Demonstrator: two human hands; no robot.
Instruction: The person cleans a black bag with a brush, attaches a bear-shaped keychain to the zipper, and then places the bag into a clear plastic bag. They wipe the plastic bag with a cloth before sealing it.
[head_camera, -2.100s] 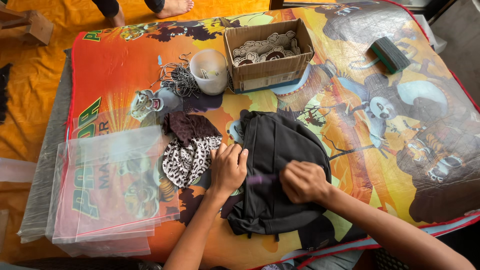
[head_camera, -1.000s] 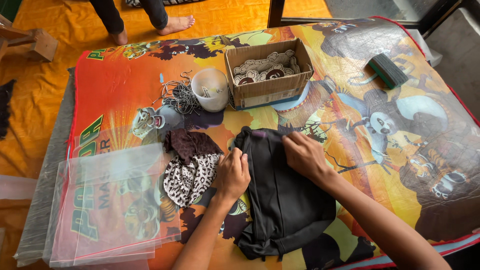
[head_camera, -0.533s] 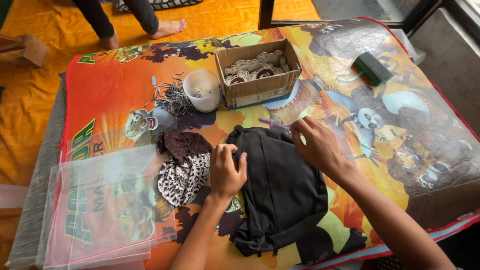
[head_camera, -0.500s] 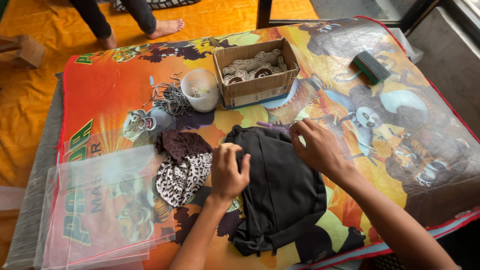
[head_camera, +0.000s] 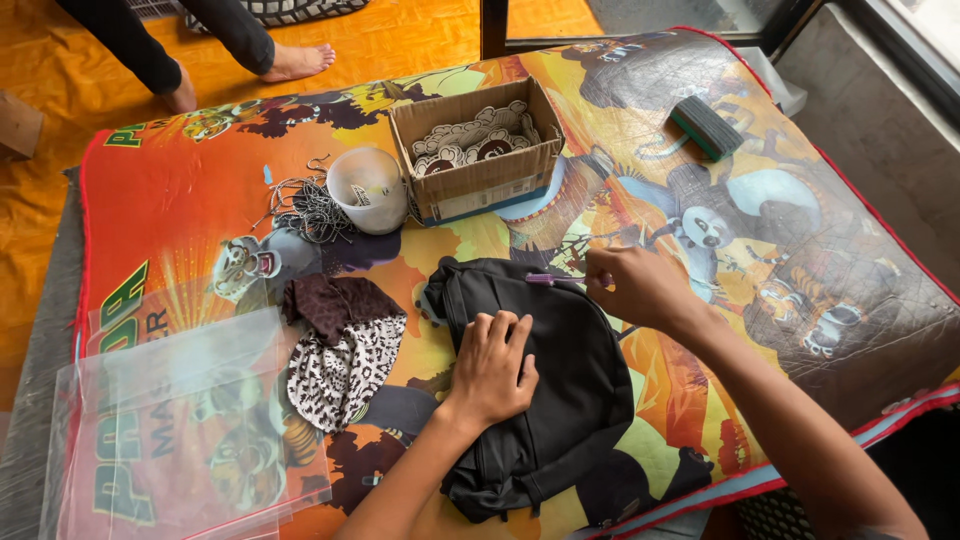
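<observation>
Nearest me, my left hand (head_camera: 492, 365) lies flat and released, palm down on one black garment (head_camera: 535, 385), which sits folded near the front edge of the worktop (head_camera: 180, 200). My right hand (head_camera: 640, 290) is pinched shut at the garment's far edge, beside a small purple tag (head_camera: 540, 280); I cannot tell whether the fingers hold the tag or only the cloth.

Risks, as I judge them: the garment overhangs toward the near edge, so a tug from the right hand could drag it off if the left palm lifts; the glossy printed cover would let it slide easily.

Left of the garment: one leopard-print cloth (head_camera: 345, 370) with one dark brown cloth (head_camera: 335, 300) on top of it, touching. A stack of clear plastic bags (head_camera: 180, 420) lies at the near left corner; their number I cannot count.

Farther off: one white cup (head_camera: 367, 188), one tangle of wire hooks (head_camera: 305, 208) beside it, one cardboard box (head_camera: 478, 150) of printed tags. Far right, one green brush block (head_camera: 707, 127). Beyond the worktop, another person's two bare feet (head_camera: 290, 65) stand on the floor.
</observation>
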